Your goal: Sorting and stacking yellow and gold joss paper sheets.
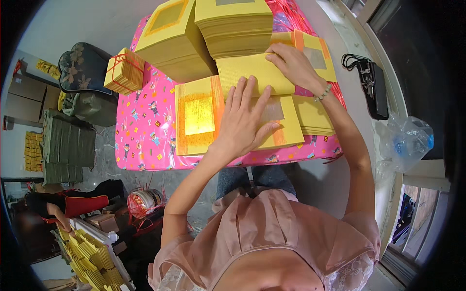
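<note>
My left hand (241, 114) lies flat with fingers spread on a yellow sheet of joss paper (242, 68), which is folded up over a low stack. The fingers of my right hand (295, 65) are bent round the far right edge of that sheet; their tips are partly hidden. Below the sheet is a joss paper stack (284, 136) with a silver square, partly covered by my left hand. To its left lies joss paper with a gold foil square (199, 116) and orange border.
Two tall joss paper stacks (170, 53) (235, 34) stand behind my hands on the pink patterned tablecloth (143, 126). A bundle tied with red string (124, 71) is at the left. A black pouch with keys (373, 89) lies on the right ledge. Another person's arm (58, 216) shows lower left.
</note>
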### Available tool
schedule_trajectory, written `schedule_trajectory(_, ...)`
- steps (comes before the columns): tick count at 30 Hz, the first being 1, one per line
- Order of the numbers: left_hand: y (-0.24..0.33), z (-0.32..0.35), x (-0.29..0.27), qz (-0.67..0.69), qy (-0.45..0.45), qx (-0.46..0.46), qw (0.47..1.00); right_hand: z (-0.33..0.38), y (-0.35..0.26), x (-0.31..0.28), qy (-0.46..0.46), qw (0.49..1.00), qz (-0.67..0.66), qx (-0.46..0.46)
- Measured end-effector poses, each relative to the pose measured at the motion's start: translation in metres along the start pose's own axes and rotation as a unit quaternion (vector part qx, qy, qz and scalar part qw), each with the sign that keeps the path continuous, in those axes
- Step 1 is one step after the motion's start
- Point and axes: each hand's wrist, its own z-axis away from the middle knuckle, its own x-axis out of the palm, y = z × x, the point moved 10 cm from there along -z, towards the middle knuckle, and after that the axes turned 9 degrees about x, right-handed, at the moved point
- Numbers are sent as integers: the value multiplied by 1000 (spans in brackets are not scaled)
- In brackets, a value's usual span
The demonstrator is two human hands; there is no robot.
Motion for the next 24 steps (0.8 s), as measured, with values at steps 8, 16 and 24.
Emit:
schedule_trajectory(8, -17, -1, 20, 27, -36, -20, 999, -4, -8, 7, 53, 989, 131, -48)
schedule_trajectory(16, -19, -1, 25, 40, -51, -30, 997, -17, -22, 33, -18, 995, 84, -60)
schedule_trajectory(24, -21, 0, 28, 54, -64, -39, 996, -17, -23, 49, -76, 993, 72, -54)
